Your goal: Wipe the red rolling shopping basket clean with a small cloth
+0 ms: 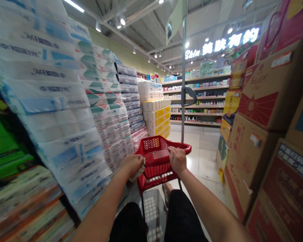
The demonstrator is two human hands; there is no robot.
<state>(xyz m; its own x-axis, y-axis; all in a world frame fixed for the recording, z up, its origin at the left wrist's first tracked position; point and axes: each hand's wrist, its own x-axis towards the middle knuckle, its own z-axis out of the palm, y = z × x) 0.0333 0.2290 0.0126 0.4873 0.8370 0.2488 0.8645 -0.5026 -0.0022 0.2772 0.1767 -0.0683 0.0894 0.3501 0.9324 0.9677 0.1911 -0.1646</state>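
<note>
A red plastic shopping cart [156,172] with perforated walls stands right in front of me. Its red handle [156,156] runs between my two hands. My left hand [133,164] is closed at the handle's left end, and something pale and crinkled shows by its fingers, too small to name. Around the right part of the handle, the fingers of my right hand [177,158] are wrapped. A grey pole [183,77] with a curved hook rises from the cart's right side.
Tall stacks of wrapped tissue packs [63,87] line the left, close to my arm. Cardboard cartons [255,151] are piled on the right. Between them a tiled aisle [204,161] leads to stocked shelves [197,97] under a lit sign [222,43].
</note>
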